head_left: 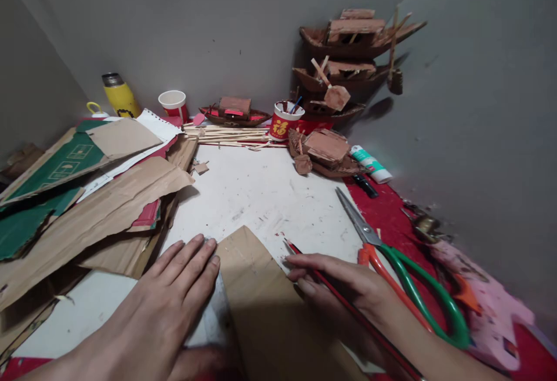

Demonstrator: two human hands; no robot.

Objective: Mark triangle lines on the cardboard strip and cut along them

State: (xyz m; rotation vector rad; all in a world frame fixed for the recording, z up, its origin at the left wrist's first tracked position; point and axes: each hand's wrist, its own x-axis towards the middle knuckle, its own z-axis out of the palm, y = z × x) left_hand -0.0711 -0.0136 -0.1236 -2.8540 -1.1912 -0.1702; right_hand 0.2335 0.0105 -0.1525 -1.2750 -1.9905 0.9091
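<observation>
My left hand [167, 303] lies flat, fingers together, pressing down on a pale ruler-like strip [215, 317] at the left edge of a brown cardboard piece [261, 294]. My right hand [335, 288] grips a red pencil [304, 262] whose tip touches the cardboard's right edge. The cardboard rests on a white work board [261, 195].
Scissors with a green and an orange handle [391, 259] lie right of my right hand. Torn cardboard sheets [87, 207] pile up at the left. At the back are wooden sticks [226, 134], two cups [282, 120], a yellow flask [119, 97], a glue tube [369, 163] and cardboard model boats [343, 68].
</observation>
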